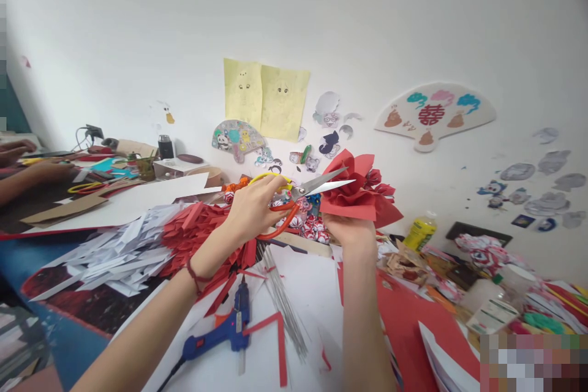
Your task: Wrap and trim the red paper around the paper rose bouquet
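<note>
Left hand closed through the orange and yellow handles of a pair of scissors, blades parted and pointing right, tips lying against the red paper flower. Right hand gripping the flower from below, fingers closed round its base; flower held up above the table, in front of the white wall. A red cord bracelet sits on the left wrist. Below the hands: blue hot glue gun lying on white paper, nozzle up toward the scissors, with a loose red paper strip just to its right and a bundle of thin wires fanned between the forearms. Left of the scissors hand, a heap of cut red paper pieces touching a heap of white paper pieces. Behind the scissors, a cluster of small red-and-white paper balls. A yellow-green bottle stands right of the flower, near the wall. On the wall, two yellow sheets and a fan-shaped card with a red character. Far left, another person's hands rest on the table, well apart from the work.
</note>
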`<act>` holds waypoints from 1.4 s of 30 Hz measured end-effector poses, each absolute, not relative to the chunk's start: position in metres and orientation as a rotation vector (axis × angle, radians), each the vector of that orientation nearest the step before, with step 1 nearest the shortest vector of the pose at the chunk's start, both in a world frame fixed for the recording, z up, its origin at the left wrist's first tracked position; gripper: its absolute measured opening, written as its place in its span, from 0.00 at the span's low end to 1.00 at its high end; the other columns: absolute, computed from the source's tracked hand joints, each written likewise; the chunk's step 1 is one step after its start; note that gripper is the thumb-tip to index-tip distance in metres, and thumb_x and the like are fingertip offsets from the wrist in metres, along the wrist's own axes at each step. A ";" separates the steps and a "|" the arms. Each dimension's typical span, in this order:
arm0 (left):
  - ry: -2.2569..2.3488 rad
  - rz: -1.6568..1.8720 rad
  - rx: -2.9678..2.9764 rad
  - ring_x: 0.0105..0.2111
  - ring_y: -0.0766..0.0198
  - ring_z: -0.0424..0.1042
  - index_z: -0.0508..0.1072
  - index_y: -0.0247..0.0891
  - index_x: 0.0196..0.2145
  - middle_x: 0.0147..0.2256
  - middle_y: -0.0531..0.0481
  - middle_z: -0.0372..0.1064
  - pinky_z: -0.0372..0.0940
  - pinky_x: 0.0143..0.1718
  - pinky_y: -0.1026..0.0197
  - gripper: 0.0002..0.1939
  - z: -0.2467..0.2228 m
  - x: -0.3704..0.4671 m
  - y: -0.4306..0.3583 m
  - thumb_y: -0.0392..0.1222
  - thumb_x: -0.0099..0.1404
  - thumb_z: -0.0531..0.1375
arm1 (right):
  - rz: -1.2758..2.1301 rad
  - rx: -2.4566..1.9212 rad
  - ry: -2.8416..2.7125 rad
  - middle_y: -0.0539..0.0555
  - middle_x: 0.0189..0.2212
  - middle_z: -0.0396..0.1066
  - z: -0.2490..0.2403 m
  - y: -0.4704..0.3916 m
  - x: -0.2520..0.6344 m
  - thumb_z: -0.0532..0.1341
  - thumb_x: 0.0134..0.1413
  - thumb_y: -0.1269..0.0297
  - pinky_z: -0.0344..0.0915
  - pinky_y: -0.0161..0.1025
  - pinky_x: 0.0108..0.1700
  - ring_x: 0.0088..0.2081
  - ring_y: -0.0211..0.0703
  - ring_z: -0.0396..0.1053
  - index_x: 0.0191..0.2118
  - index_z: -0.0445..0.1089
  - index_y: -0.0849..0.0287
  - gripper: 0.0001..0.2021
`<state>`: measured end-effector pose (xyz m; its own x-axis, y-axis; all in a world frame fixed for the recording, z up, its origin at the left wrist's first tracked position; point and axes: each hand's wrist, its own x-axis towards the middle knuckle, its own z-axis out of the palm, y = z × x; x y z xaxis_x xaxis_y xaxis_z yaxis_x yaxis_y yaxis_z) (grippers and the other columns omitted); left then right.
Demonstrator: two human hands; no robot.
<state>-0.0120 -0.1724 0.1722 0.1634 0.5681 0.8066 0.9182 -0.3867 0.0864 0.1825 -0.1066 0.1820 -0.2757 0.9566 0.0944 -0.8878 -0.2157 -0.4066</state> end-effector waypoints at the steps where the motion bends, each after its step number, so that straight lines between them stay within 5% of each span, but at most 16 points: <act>1: -1.413 -1.101 -2.016 0.45 0.59 0.72 0.67 0.44 0.45 0.46 0.49 0.72 0.64 0.38 0.62 0.15 0.172 -0.012 -0.173 0.50 0.63 0.62 | 1.796 -0.210 -0.438 0.46 0.30 0.77 0.182 -0.107 0.182 0.58 0.59 0.61 0.75 0.33 0.33 0.34 0.36 0.76 0.34 0.71 0.53 0.05; 13: -1.463 -1.059 -2.006 0.36 0.61 0.73 0.68 0.43 0.43 0.39 0.51 0.74 0.59 0.32 0.63 0.16 0.167 -0.017 -0.169 0.54 0.63 0.61 | 1.772 -0.232 -0.428 0.46 0.30 0.78 0.183 -0.108 0.181 0.59 0.58 0.63 0.75 0.34 0.34 0.33 0.36 0.76 0.35 0.71 0.54 0.04; 42: -1.486 -1.024 -1.995 0.30 0.63 0.71 0.71 0.44 0.41 0.33 0.53 0.75 0.56 0.30 0.64 0.10 0.162 -0.027 -0.165 0.46 0.62 0.62 | 1.704 -0.319 -0.342 0.48 0.31 0.79 0.182 -0.112 0.181 0.60 0.58 0.61 0.77 0.36 0.34 0.34 0.39 0.78 0.38 0.71 0.55 0.06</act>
<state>-0.0267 -0.1647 0.1622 0.1452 0.6123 0.7772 0.9443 -0.3203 0.0760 0.1809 -0.1122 0.1818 -0.1564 0.9875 -0.0183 -0.9039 -0.1506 -0.4004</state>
